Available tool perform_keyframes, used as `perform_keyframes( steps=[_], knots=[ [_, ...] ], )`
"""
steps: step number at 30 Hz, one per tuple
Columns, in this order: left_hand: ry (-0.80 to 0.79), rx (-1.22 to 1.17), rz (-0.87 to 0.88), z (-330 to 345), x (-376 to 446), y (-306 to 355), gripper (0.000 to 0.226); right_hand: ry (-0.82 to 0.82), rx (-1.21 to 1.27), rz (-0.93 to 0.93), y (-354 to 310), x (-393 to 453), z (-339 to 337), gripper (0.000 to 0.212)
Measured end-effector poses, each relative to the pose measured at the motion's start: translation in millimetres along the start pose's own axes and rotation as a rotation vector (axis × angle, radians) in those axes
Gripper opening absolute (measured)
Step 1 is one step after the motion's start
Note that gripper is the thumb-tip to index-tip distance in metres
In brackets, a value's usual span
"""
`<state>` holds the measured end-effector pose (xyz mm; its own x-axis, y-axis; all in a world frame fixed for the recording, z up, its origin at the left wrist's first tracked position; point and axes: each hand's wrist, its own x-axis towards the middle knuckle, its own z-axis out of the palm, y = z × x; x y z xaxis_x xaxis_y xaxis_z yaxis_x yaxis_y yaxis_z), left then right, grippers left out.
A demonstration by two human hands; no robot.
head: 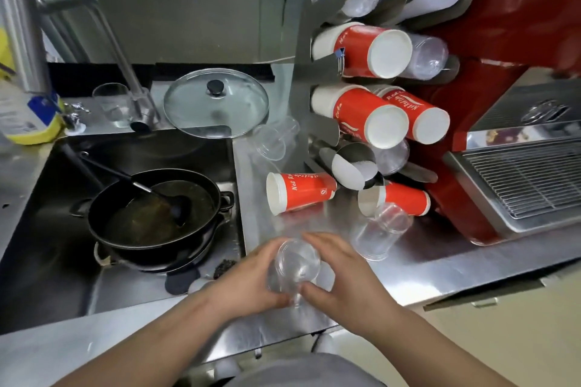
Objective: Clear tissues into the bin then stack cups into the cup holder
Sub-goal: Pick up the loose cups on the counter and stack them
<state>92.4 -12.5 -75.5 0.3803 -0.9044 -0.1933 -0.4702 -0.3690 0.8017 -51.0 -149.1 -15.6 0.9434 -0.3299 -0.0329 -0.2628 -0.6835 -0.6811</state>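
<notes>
Clear plastic cup [294, 267] gripped between both hands, left hand [248, 280] and right hand [342, 276] wrapped around it, above steel counter [440, 261]

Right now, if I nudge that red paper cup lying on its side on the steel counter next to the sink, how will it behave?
The red paper cup lies on its side, so a nudge would probably roll it, curving because it tapers. It looks empty and thin-walled, so likely light and easily crushed by a firm squeeze. The smooth steel counter should let it slide, possibly towards the sink edge close by.
</notes>
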Motion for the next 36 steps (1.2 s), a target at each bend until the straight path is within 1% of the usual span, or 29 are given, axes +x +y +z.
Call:
perform_keyframes(
  steps=[5,12,18,26,32,34,36],
  knots=[
    [-0.01,-0.017,0.012,1.3,0.4,0.2,0.085,-0.005,0.001,0.034,1.8,-2.5,0.4,0.07],
    [-0.009,-0.036,-0.005,0.7,-2.1,4.4,0.091,-0.035,0.05,0.028,5.4,1.4,-2.9,0.069],
    [0.001,-0.011,-0.007,3.1,-2.0,-1.6,0.084,-0.06,0.073,0.015,9.5,5.1,-3.3,0.071],
    [-0.009,-0.007,0.022,1.2,-4.1,-0.1,0.085,-0.107,0.071,-0.018,13.5,3.0,-4.3,0.071],
    [-0.107,0.092,0.013,-6.0,-0.6,-3.9,0.09,-0.143,0.039,-0.043,14.7,1.9,-8.7,0.068],
    [-0.144,0.163,0.02,-13.4,1.1,-5.1,0.092,-0.156,0.041,-0.057,14.1,2.8,-10.6,0.067],
    [-0.191,0.238,0.017,-25.2,2.8,-9.0,0.098,-0.164,0.018,-0.067,15.5,4.9,-13.2,0.065]
  ],
)
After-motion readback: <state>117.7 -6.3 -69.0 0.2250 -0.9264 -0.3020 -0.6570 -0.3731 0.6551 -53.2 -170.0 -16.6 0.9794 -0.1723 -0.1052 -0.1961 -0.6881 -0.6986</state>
